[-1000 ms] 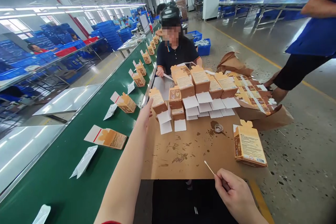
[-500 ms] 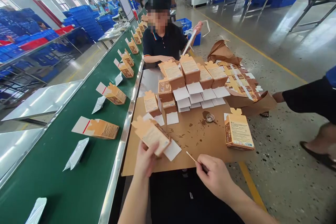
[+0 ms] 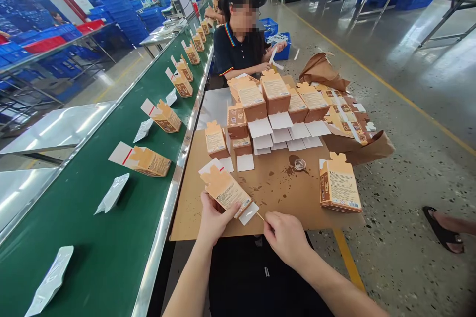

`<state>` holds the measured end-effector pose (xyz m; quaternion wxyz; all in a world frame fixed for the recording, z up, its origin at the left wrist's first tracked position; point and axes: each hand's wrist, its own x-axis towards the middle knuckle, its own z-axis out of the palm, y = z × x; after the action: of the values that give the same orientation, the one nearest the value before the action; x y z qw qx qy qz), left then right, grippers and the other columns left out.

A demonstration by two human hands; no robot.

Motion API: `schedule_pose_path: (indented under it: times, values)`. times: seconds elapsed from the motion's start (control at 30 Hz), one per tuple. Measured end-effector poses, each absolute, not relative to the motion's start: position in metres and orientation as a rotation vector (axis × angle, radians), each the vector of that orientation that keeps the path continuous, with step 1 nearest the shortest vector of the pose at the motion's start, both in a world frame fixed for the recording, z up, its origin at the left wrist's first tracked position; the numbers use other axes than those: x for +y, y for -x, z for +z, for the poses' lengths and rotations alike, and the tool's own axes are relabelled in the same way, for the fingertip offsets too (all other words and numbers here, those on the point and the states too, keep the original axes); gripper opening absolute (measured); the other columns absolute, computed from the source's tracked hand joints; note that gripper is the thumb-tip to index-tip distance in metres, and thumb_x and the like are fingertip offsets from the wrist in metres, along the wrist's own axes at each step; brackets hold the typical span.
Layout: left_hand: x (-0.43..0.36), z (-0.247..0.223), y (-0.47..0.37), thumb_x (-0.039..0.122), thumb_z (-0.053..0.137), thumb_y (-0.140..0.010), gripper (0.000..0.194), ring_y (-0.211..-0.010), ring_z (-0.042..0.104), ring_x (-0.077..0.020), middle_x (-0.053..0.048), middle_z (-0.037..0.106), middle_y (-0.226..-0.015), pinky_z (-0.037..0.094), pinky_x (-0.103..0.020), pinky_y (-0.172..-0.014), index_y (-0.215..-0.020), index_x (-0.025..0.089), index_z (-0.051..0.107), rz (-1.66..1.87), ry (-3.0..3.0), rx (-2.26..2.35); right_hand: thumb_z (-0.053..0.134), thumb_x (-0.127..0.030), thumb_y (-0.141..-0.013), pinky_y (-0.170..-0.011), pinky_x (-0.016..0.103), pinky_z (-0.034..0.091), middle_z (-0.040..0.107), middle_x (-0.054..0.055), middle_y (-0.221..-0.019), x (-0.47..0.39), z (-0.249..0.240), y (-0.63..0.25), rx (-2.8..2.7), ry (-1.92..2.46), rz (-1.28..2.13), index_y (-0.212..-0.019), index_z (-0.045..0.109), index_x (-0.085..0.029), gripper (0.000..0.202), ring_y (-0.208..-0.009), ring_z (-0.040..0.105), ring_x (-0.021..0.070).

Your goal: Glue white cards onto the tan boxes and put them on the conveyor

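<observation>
A flat silver foil pouch (image 3: 112,193) lies on the green belt (image 3: 92,237) at left. Near centre, the left hand (image 3: 215,218) clamps an orange cardboard carton (image 3: 226,191), its white flap open. The right hand (image 3: 286,235) pinches a thin stick (image 3: 259,216), apparently touching that flap, over the stained brown board (image 3: 275,193).

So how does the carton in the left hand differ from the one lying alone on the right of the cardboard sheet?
The held carton is lifted off the cardboard sheet in the left hand, and its white end flap hangs open; the lone carton lies flat on the sheet, untouched. The right hand holds a thin stick at the held carton's flap; nothing is near the lone one. Both are orange-brown with printed labels.
</observation>
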<state>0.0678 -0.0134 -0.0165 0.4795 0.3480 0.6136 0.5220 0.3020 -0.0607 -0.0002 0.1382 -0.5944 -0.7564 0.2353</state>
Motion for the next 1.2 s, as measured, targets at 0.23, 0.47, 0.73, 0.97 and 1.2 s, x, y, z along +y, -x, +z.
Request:
schedule_pose_path:
  times: [0.23,0.47,0.73,0.97,1.2]
  values:
    - [-0.049,-0.025,-0.077,0.055,0.115,-0.077,0.072,-0.129,0.088,-0.0473,-0.019,0.09,-0.131,0.07,-0.062,-0.114,-0.131,0.028,0.076,1.118,-1.14,1.626,0.053,-0.018,-0.11,-0.056,0.03,0.031,0.051,-0.006,-0.062,-0.091,-0.006,-0.345,-1.921,1.59,0.543,-0.079,0.036,-0.031,0.038,-0.052,0.045,0.0155]
    - [-0.05,-0.033,-0.065,0.057,0.112,-0.076,0.065,-0.121,0.089,-0.0462,-0.015,0.091,-0.127,0.073,-0.058,-0.103,-0.127,0.032,0.08,1.066,-1.249,1.737,0.059,-0.019,-0.108,-0.054,0.03,0.031,0.045,-0.008,-0.063,-0.102,-0.008,-0.346,-1.783,1.522,0.603,-0.078,0.034,-0.031,0.041,-0.054,0.038,0.0148]
    - [-0.028,0.009,0.094,0.058,0.108,-0.057,0.086,-0.139,0.084,-0.0551,-0.018,0.087,-0.133,0.067,-0.075,-0.124,-0.125,0.029,0.065,1.14,-0.916,2.533,0.055,-0.03,-0.112,-0.049,0.032,0.032,0.046,-0.006,-0.058,-0.099,-0.031,-0.343,-1.75,1.464,0.654,-0.077,0.035,-0.03,0.041,-0.048,0.041,0.0174]
    - [-0.021,-0.002,0.158,0.054,0.114,-0.054,0.103,-0.156,0.075,-0.0549,-0.02,0.082,-0.149,0.054,-0.08,-0.14,-0.138,0.027,0.061,1.231,-0.685,2.517,0.055,-0.031,-0.111,-0.049,0.033,0.033,0.047,-0.006,-0.058,-0.081,-0.023,-0.337,-1.817,1.416,0.689,-0.078,0.037,-0.03,0.038,-0.047,0.043,0.0191]
    - [-0.051,-0.029,0.101,0.058,0.108,-0.063,0.095,-0.142,0.076,-0.0414,-0.01,0.066,-0.14,0.06,-0.076,-0.136,-0.138,0.031,0.055,1.912,-0.987,2.337,0.058,-0.036,-0.112,-0.047,0.032,0.035,0.045,-0.005,-0.061,-0.082,-0.015,-0.362,-1.739,1.514,0.668,-0.077,0.039,-0.031,0.041,-0.049,0.042,0.0195]
